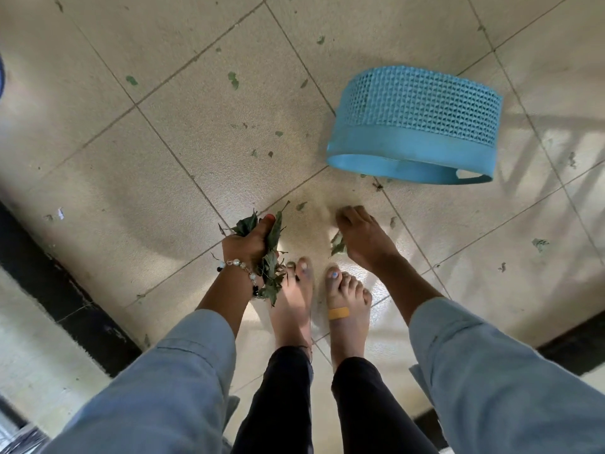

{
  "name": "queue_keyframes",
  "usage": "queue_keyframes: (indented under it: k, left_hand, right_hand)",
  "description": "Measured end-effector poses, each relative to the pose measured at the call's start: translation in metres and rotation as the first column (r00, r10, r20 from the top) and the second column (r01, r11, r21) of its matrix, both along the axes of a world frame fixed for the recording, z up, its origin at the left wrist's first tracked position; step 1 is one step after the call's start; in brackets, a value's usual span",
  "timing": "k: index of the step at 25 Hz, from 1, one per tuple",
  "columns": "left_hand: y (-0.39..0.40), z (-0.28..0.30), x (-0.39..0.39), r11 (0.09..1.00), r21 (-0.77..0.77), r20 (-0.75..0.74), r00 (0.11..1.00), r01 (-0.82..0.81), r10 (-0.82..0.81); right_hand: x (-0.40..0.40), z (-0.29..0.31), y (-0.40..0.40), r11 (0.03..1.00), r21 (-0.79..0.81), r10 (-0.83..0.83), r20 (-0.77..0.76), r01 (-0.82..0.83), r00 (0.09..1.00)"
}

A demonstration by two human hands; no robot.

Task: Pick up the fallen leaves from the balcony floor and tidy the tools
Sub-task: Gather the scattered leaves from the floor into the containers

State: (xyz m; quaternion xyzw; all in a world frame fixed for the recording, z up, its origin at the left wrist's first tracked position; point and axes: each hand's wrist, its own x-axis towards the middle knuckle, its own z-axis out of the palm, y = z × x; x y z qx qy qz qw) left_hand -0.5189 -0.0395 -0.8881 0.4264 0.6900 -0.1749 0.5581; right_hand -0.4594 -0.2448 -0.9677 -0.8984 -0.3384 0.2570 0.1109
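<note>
1. Near the bare feet [319, 303], the left hand [249, 241] grips a thick bunch of leaves [270, 267] (a beaded bracelet [236, 265] circles that wrist).
2. Just right of it, the right hand [361, 235] reaches to the floor [183, 158], fingers curled round a small leaf [338, 244].
3. Farther right, a blue basket [414, 126] lies tipped on its side.
4. Loose leaf scraps [233, 80] dot the tiles at far left.

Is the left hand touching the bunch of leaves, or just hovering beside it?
Touching. The head view shows the left hand with its fingers curled round the bunch of leaves; leaves stick out above and below the fist.
</note>
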Motion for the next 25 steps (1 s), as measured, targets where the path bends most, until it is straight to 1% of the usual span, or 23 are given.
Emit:
queue_keyframes:
  k: [1, 2, 3, 4, 5, 6, 7, 8, 9, 10, 12, 13, 14, 17, 19, 20, 21, 22, 24, 25]
  left_hand:
    - [-0.001, 0.001, 0.0, 1.0, 0.014, -0.003, 1.0, 0.014, -0.014]
    - [-0.004, 0.005, 0.0, 0.999, 0.024, -0.016, 0.999, 0.03, -0.029]
    - [-0.006, 0.006, -0.002, 0.998, 0.045, -0.027, 0.999, 0.046, -0.045]
    - [-0.009, 0.008, -0.004, 0.996, 0.068, -0.04, 0.997, 0.062, -0.06]
    - [-0.013, 0.01, -0.007, 0.995, 0.077, -0.048, 0.997, 0.071, -0.067]
    - [-0.017, 0.011, -0.009, 0.994, 0.074, -0.052, 0.996, 0.081, -0.077]
    - [-0.02, 0.011, -0.012, 0.995, 0.069, -0.046, 0.997, 0.072, -0.068]
    - [-0.021, 0.01, -0.015, 0.996, 0.062, -0.041, 0.998, 0.056, -0.054]
    - [-0.022, 0.011, -0.017, 0.997, 0.053, -0.041, 0.998, 0.05, -0.047]
    - [-0.022, 0.01, -0.02, 0.997, 0.05, -0.049, 0.998, 0.052, -0.049]
    - [-0.019, 0.006, -0.024, 0.996, 0.07, -0.047, 0.998, 0.056, -0.052]
    - [-0.018, 0.004, -0.027, 0.994, 0.087, -0.049, 0.997, 0.063, -0.059]
    - [-0.017, 0.004, -0.028, 0.993, 0.101, -0.049, 0.997, 0.067, -0.063]
    - [-0.017, 0.006, -0.033, 0.992, 0.13, -0.039, 0.999, 0.002, 0.003]
    - [-0.017, 0.009, -0.036, 0.991, 0.13, -0.049, 0.998, -0.039, 0.046]
    - [-0.016, 0.009, -0.039, 0.99, 0.128, -0.053, 0.997, -0.057, 0.064]
    - [-0.015, 0.008, -0.04, 0.989, 0.125, -0.053, 0.995, -0.08, 0.087]
    - [-0.014, 0.007, -0.042, 0.987, 0.119, -0.052, 0.992, -0.104, 0.111]
    - [-0.01, 0.005, -0.046, 0.983, 0.12, -0.049, 0.988, -0.138, 0.144]
    - [-0.008, 0.004, -0.047, 0.981, 0.127, -0.055, 0.987, -0.146, 0.154]
  right_hand:
    - [-0.001, 0.004, -0.012, 0.997, 0.008, -0.082, -0.01, 0.082, 0.997]
    - [-0.003, 0.011, -0.022, 0.978, -0.017, -0.21, -0.03, 0.209, 0.977]
    - [-0.006, 0.018, -0.028, 0.939, -0.076, -0.342, -0.072, 0.336, 0.937]
    - [-0.009, 0.024, -0.031, 0.899, -0.154, -0.43, -0.136, 0.409, 0.893]
    - [-0.012, 0.027, -0.033, 0.886, -0.234, -0.446, -0.196, 0.4, 0.874]
    - [-0.016, 0.025, -0.034, 0.898, -0.306, -0.393, -0.232, 0.317, 0.89]
    - [-0.02, 0.02, -0.034, 0.91, -0.35, -0.312, -0.224, 0.223, 0.923]
    - [-0.024, 0.014, -0.033, 0.918, -0.368, -0.227, -0.174, 0.151, 0.958]
    - [-0.027, 0.009, -0.031, 0.931, -0.352, -0.144, -0.099, 0.101, 0.985]
    - [-0.031, 0.005, -0.029, 0.957, -0.283, -0.077, -0.026, 0.067, 0.997]
    - [-0.036, -0.001, -0.029, 0.998, -0.069, 0.005, 0.081, 0.001, 0.997]
    - [-0.037, -0.003, -0.032, 1.0, 0.028, 0.0, 0.098, -0.003, 0.995]
    - [-0.035, -0.003, -0.034, 0.995, 0.088, -0.042, 0.065, 0.036, 0.997]
    - [-0.019, 0.008, -0.005, 0.971, 0.065, -0.225, -0.093, 0.232, 0.97]
    - [-0.008, 0.013, 0.032, 0.938, 0.17, -0.269, -0.194, 0.302, 0.943]
    - [-0.005, 0.015, 0.05, 0.935, 0.204, -0.247, -0.216, 0.291, 0.945]
    - [-0.002, 0.013, 0.063, 0.948, 0.215, -0.2, -0.178, 0.236, 0.964]
    - [0.001, 0.009, 0.072, 0.966, 0.211, -0.134, -0.091, 0.15, 0.987]
    - [-0.001, -0.005, 0.074, 0.991, 0.117, 0.056, 0.049, -0.061, 0.997]
    - [-0.003, -0.011, 0.07, 0.984, 0.064, 0.159, 0.103, -0.166, 0.982]
